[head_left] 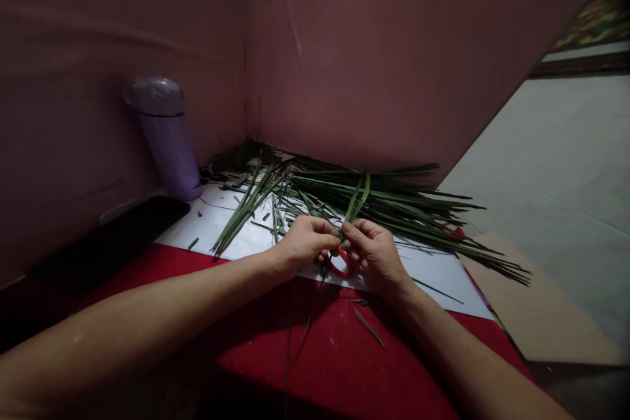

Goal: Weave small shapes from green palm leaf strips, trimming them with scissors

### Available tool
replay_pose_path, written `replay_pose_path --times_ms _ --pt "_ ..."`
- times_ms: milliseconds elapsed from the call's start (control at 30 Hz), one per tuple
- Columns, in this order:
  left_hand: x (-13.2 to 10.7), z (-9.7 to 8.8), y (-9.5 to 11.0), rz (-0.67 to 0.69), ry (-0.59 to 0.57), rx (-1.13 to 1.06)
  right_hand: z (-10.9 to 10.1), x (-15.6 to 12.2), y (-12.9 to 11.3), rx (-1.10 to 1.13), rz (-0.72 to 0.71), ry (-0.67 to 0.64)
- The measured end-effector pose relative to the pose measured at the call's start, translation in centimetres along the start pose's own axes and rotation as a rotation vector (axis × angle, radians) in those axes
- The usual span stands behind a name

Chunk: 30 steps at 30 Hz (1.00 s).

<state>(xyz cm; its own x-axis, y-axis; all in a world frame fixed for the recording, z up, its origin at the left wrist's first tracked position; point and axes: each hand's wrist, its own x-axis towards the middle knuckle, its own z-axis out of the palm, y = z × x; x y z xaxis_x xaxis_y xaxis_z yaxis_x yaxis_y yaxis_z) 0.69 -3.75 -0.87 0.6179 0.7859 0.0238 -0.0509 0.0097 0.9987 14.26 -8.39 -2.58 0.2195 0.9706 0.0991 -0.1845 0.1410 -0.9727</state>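
Note:
Both my hands meet over the white sheet (428,275), pinching the lower end of a green leaf strip (357,200) whose upper part stands up in a narrow loop. My left hand (309,239) is closed at its base, fingertips almost touching those of the other hand. My right hand (373,251) pinches it from the other side. Below and between the hands shows a red ring-shaped handle (341,265), perhaps of scissors, lying on the sheet. Just behind lies a large bundle of long green leaves (394,203). My fingers hide the strip's bottom end.
A smaller leaf bunch (249,203) lies to the left, with cut scraps around it. A purple bottle (170,144) with a plastic-covered top stands by the wall, near a dark flat object (147,220). Red cloth (315,354) covers the near side; pink walls rise behind.

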Motion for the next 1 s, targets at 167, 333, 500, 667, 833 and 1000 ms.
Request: replay_pose_path --times_ms 167,333,500,667,833,1000 --pt "-0.07 0.13 0.00 0.023 0.053 0.099 0.19 -0.09 -0.13 -0.044 0.001 -0.013" --pt "-0.18 0.43 -0.02 0.052 0.094 0.135 0.20 -0.24 -0.15 -0.051 -0.009 -0.046" --pt "-0.14 0.52 -0.06 0.044 0.068 0.127 -0.06 -0.07 0.15 -0.030 -0.040 -0.040" --pt "-0.12 0.37 -0.03 0.032 0.036 0.110 -0.17 0.03 0.27 -0.042 -0.047 -0.034" --pt "-0.04 0.12 -0.30 0.037 -0.002 0.098 -0.01 -0.08 0.07 -0.051 -0.026 -0.010" --pt "-0.02 -0.02 -0.31 0.039 -0.023 0.063 -0.01 0.01 0.02 -0.048 -0.015 -0.005"
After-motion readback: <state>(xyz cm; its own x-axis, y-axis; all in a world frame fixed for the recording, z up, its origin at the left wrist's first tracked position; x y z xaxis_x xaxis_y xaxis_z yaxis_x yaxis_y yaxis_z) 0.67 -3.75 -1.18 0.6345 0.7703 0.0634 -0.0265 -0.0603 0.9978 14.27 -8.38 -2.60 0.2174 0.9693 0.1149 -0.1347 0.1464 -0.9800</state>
